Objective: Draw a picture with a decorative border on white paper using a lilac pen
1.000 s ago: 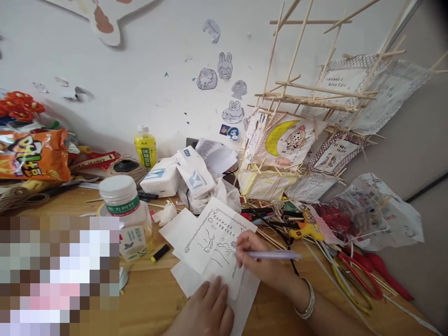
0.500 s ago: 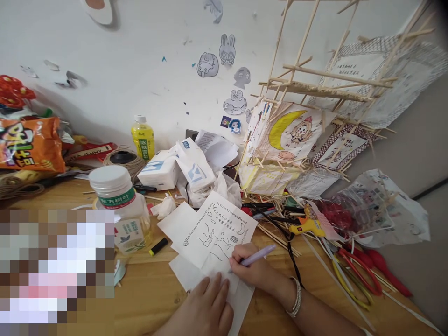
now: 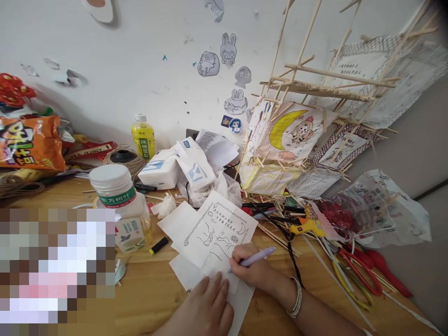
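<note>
My right hand (image 3: 250,266) is closed around a light purple pen (image 3: 261,256), its tip down at the paper. Flat on the sheets, fingers stretched out, lies my left hand (image 3: 212,301). The drawn-on sheet of paper (image 3: 201,242) carries handwritten characters, a wavy border, a crescent moon and line figures. Under it several blank white sheets (image 3: 184,273) stick out at angles. A bracelet (image 3: 296,297) circles my right wrist. Left of the papers lies a black marker with a yellow end (image 3: 158,246).
A clear jar with a white lid (image 3: 114,186) stands at left, tissue packs (image 3: 159,170) and a yellow drink bottle (image 3: 143,137) behind it. At right are a yellow glue gun (image 3: 308,225), red-handled scissors (image 3: 360,270) and a stick frame with paper panels (image 3: 294,130). A pixelated patch hides the lower left.
Hardly anything differs. Both hands and the pen keep their places on the paper, and the view has shifted very slightly.
</note>
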{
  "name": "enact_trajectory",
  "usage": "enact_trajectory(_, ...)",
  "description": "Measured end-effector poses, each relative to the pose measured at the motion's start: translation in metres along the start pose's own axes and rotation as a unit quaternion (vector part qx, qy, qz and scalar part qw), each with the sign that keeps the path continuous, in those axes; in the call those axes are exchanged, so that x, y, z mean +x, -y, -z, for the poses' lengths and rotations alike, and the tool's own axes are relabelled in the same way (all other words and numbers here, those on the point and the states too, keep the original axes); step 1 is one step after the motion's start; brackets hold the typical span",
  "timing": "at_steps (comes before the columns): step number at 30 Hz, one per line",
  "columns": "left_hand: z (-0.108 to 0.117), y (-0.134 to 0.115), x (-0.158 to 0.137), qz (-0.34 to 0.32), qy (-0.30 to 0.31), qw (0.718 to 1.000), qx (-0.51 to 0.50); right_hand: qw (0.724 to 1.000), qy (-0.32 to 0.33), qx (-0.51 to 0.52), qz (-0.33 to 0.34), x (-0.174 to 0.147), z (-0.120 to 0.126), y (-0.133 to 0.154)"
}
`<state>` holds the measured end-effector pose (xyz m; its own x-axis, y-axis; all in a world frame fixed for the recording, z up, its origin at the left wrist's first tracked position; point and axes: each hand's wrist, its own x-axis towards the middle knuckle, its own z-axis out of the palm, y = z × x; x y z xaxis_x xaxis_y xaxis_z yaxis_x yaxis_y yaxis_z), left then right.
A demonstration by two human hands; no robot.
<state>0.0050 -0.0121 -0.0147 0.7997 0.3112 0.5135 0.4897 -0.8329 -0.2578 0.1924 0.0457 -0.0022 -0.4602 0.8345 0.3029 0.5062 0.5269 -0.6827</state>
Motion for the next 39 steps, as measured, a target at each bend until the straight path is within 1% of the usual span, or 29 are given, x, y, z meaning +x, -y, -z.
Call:
enact_trajectory(4,-0.002,0.0,-0.001,0.001,-0.001,1.0,-0.006,1.0,0.005,-0.01,0.01,-0.001,-0.001,-0.001)
enact_trajectory(10,-0.006,-0.002,-0.002,0.0,0.011,1.0,0.004,1.0,-0.003,-0.03,-0.007,-0.002,-0.002,-0.002)
enact_trajectory(13,-0.007,-0.002,-0.003,-0.001,0.015,1.0,0.009,0.999,-0.01,-0.024,-0.021,-0.001,-0.002,0.0)
enact_trajectory(15,-0.006,-0.002,-0.003,-0.001,0.009,1.0,0.01,0.999,-0.01,-0.019,-0.027,-0.001,-0.001,0.002)
enact_trajectory(19,-0.004,-0.001,-0.002,0.001,-0.004,1.0,0.01,0.999,0.008,-0.037,-0.01,0.0,0.0,0.002)
enact_trajectory(24,-0.005,-0.001,-0.002,-0.005,0.006,1.0,0.006,0.999,-0.012,-0.03,-0.009,0.0,-0.002,-0.002)
enact_trajectory(30,0.0,0.0,0.0,-0.006,0.019,1.0,-0.005,0.999,-0.009,-0.03,-0.029,-0.002,-0.002,-0.002)
enact_trajectory(34,0.004,0.0,0.001,0.0,0.026,1.0,-0.006,0.999,0.011,-0.009,-0.031,-0.003,0.0,0.001)
enact_trajectory(39,0.002,-0.001,0.001,0.0,0.036,0.999,-0.014,0.999,0.03,-0.026,-0.017,-0.003,0.001,0.003)
